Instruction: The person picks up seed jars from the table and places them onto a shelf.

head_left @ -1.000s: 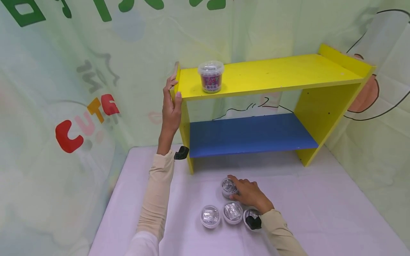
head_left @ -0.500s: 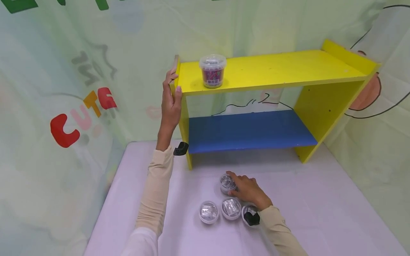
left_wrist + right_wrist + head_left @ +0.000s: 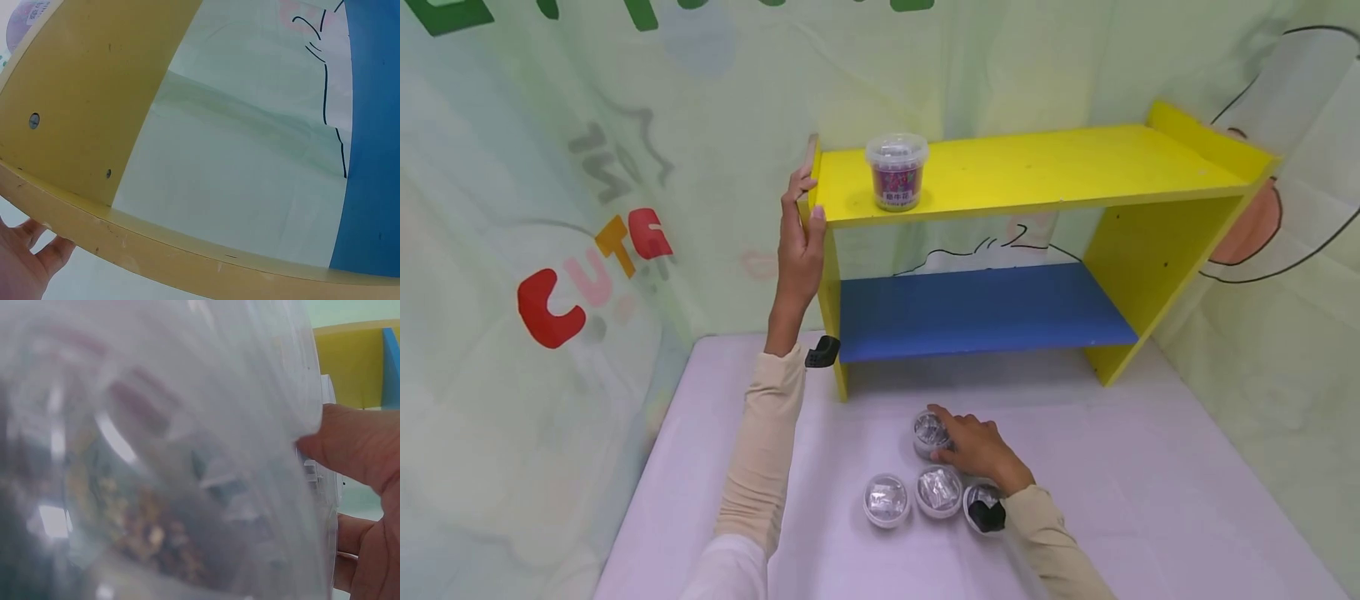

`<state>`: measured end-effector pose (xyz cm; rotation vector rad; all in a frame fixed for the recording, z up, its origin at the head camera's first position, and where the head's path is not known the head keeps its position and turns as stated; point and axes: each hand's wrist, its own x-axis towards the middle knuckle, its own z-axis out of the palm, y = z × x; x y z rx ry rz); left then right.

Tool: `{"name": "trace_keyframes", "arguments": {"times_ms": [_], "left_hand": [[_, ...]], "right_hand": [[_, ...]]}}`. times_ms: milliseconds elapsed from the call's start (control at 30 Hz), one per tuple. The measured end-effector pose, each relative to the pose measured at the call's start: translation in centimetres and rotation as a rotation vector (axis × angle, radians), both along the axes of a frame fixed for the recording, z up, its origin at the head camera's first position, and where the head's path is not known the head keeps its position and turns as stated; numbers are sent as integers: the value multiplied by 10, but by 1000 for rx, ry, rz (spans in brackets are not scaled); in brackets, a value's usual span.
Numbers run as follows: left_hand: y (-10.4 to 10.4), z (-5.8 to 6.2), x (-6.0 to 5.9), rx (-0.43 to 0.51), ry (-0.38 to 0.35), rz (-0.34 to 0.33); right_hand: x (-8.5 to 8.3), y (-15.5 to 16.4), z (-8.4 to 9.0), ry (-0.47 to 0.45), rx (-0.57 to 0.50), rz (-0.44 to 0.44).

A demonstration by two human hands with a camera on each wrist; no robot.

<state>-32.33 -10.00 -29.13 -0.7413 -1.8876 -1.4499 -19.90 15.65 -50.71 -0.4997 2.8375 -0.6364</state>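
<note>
Since the frame a second ago little has shifted: my right hand (image 3: 973,446) has stayed over the rearmost small clear plastic tub (image 3: 929,432), low centre of the head view, and the view itself has only drifted. I judge I am at the pick-up step. The fingers curl round the tub's lid and side, so the grip is closed on it, though it has not left the pale lilac worktop (image 3: 1150,500). In the right wrist view the tub's clear wall (image 3: 156,462) fills the frame, with brownish bits blurred inside; I cannot tell what they are.

My left hand (image 3: 801,246) clasps the upper left corner of the yellow wooden shelf unit (image 3: 1075,167), thumb in front.

The next move calls for a straight lift clear of the three neighbouring clear tubs (image 3: 936,492) just in front, all with silvery tops. One tub with a purple label (image 3: 896,172) already stands on the top board; the blue lower shelf (image 3: 985,310) holds nothing.
</note>
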Motion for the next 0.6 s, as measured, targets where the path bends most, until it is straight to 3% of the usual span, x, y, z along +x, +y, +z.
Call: {"name": "trace_keyframes", "arguments": {"times_ms": [67,167,600], "left_hand": [[-2,-6,-9,-2,7,3],[-3,-9,-12,5,10,-10],[-2,-9,-13,6,36,-21]], "right_hand": [[1,0,0,1,1,-3],[2,-1,0,11,5,1],[4,0,-2,47,-1,0]]}}
